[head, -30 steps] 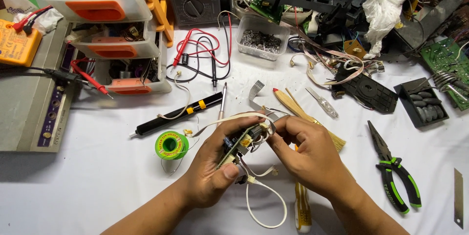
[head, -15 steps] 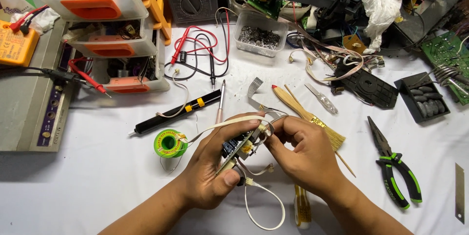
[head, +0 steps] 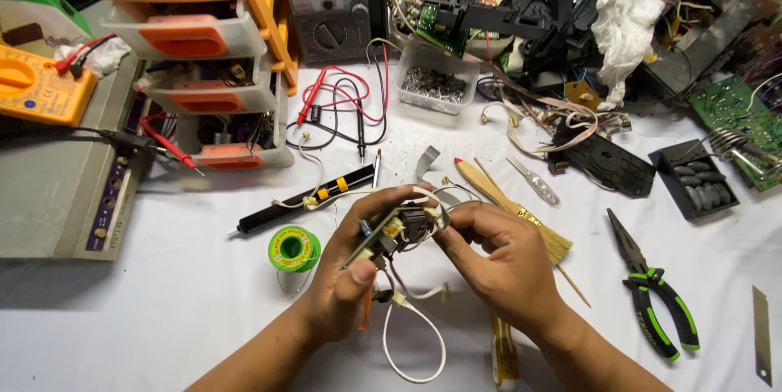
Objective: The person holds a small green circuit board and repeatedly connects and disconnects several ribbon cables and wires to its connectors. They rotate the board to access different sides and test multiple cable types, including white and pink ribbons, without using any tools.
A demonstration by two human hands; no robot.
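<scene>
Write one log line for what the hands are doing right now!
left hand: holds small circuit board | right hand: fingers on board's parts | white wire: hangs below | near: green solder spool, pliers

The table cover (head: pixel 122 310) is plain white. The solder spool (head: pixel 293 250) is bright green with a dark core. The long-nose pliers (head: pixel 652 294) have black handles edged in green. The drawer unit (head: pixel 204 42) is orange on top, with pale translucent drawers bearing orange fronts. The multimeter (head: pixel 37 87) at the far left is yellow-orange; the test leads (head: pixel 342 103) run red and black. The circuit board (head: pixel 737 123) at the right edge is green. The small brush (head: pixel 513 213) is straw-yellow. The crumpled tissue (head: pixel 623 30) is white.
</scene>
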